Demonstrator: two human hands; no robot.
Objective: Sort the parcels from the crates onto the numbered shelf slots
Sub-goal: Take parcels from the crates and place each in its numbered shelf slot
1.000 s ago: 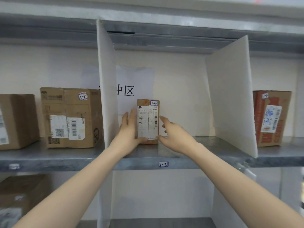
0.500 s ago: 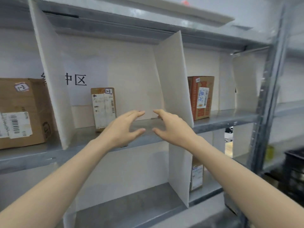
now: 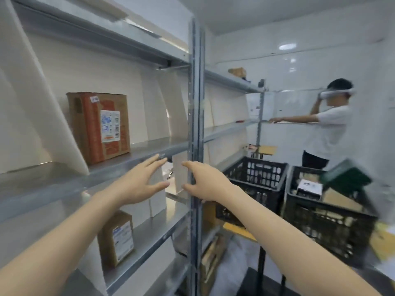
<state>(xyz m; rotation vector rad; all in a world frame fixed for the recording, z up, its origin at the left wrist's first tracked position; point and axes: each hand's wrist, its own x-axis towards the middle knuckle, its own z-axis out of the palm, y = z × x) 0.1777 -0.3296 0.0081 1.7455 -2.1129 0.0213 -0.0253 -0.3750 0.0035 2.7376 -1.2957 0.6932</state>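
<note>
- Parcels waiting to be sorted are in the right crate [image 3: 320, 227] at about 4 o'clock. There's a white-labelled parcel [image 3: 310, 186] on top, plus a blurry green thing [image 3: 346, 176] tilted over the rim. The left crate [image 3: 256, 174] sits just beside it, can't really see what's in it.
- What could go wrong: the right hand [image 3: 205, 184] lines up with the steel post [image 3: 195, 124], so a fast swing toward the crates might clip it. That green thing looks ready to slide off if the crate gets bumped. There's also a person [image 3: 329, 129] at 2 o'clock just behind the crates, so reaching in could mean a collision.
- Both hands are empty. The left hand [image 3: 139, 184] is spread wide with fingers straight and thumb out, in front of the shelf [image 3: 128, 161] edge.
- The right hand is spread the same way, palms facing each other with a gap between. Can't tell if it's actually touching the post.
- Already on the shelf: a red box [image 3: 100, 127] at 10 o'clock from the left hand, upright in its slot. A small box [image 3: 116, 238] is one level down, at 6 o'clock.
</note>
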